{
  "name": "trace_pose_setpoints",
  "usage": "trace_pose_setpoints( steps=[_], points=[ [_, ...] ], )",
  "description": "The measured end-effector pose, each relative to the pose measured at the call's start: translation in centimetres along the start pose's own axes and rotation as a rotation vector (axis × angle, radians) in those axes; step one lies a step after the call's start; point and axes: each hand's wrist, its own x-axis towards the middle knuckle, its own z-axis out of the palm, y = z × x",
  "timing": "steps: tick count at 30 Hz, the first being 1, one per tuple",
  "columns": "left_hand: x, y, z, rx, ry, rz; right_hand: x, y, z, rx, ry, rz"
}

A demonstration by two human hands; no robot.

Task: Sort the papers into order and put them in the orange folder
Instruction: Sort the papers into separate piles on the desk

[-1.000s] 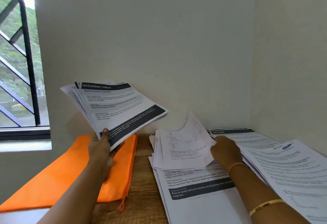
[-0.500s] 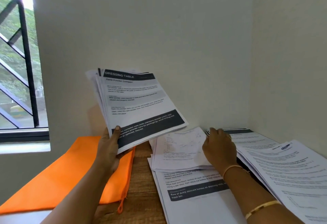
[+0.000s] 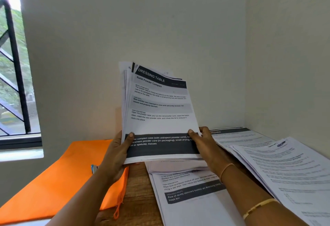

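I hold a stack of printed papers [image 3: 159,111] upright above the table; its top sheet is headed "DRESSING TABLE". My left hand [image 3: 117,152] grips the stack's lower left edge, thumb on the front. My right hand [image 3: 205,145] grips the lower right edge, thumb also on the front. The orange folder [image 3: 60,177] lies flat on the left of the wooden table [image 3: 139,193], its zip pull hanging near the table's middle. More papers [image 3: 189,195] lie under the held stack.
A further spread of printed sheets [image 3: 278,168] covers the right side of the table up to the corner wall. A window with a dark grille [image 3: 14,75] is at the left. A small blue object [image 3: 92,168] lies on the folder.
My left hand swung the stack rightward and tilted it upright in front of me. My right hand left the papers on the table and took hold of the stack's lower right edge.
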Motion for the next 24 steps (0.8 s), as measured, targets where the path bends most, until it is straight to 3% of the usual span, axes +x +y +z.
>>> trace_pose_setpoints(
  steps=[24],
  points=[
    [-0.34,0.08,0.31,0.02,0.004,-0.02,0.16,0.06,-0.17,-0.129,0.112,-0.117]
  ],
)
